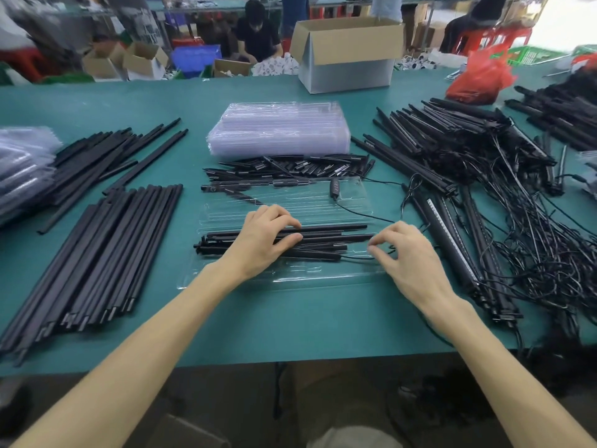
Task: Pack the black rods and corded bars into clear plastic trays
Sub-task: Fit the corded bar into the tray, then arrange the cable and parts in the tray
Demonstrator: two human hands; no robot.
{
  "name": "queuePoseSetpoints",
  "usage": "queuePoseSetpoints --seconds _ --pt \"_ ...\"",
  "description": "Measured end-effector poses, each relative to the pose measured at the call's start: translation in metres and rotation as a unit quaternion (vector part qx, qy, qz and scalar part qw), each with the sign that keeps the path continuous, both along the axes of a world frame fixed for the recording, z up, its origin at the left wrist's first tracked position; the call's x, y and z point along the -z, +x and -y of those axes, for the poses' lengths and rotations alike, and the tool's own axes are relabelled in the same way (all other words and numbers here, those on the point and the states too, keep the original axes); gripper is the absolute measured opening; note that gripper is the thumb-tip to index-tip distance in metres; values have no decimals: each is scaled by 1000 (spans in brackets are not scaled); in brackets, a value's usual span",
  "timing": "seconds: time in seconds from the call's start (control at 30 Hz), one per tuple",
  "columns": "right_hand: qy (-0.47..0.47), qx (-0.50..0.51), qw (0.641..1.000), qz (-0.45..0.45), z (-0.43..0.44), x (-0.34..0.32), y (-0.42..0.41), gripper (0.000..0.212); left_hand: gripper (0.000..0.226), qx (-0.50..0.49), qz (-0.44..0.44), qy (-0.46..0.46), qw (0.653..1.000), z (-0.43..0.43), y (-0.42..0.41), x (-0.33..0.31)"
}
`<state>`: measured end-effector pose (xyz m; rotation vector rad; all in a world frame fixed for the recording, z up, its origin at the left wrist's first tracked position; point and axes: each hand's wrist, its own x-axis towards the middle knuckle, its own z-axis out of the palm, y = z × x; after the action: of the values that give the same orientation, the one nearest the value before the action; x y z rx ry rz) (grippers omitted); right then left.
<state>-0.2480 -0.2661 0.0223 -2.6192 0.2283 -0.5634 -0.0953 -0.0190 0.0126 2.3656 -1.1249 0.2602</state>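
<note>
An open clear plastic tray lies on the green table in front of me. Several black rods and bars lie side by side in its near half. My left hand rests on them, fingers pressing down on the rods. My right hand is at the tray's right end, and its fingertips pinch a thin black cord that comes off a bar. A cord with an inline controller lies across the tray's far half.
Long black rods are piled at left, short black pieces behind the tray, a stack of clear trays further back. Corded bars tangle at right. A cardboard box and red bag stand at the back.
</note>
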Motion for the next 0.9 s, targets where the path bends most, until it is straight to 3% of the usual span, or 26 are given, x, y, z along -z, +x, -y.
queuePoseSetpoints --seconds 0.17,0.3,0.53,0.7,0.9 --pt "-45 68 995 52 23 -15 21 15 32 36 -13 3 999 23 -6 3" --pt "-98 120 984 -91 39 -14 42 33 42 64 -25 24 997 40 -16 10" --pt "-115 142 975 -123 42 -3 49 19 51 51 2 95 994 41 -20 21" --pt "-106 147 970 -162 45 -8 45 14 47 41 -12 87 995 43 -21 21" --pt "73 142 987 -20 42 -24 38 9 38 32 -17 72 997 43 -24 18"
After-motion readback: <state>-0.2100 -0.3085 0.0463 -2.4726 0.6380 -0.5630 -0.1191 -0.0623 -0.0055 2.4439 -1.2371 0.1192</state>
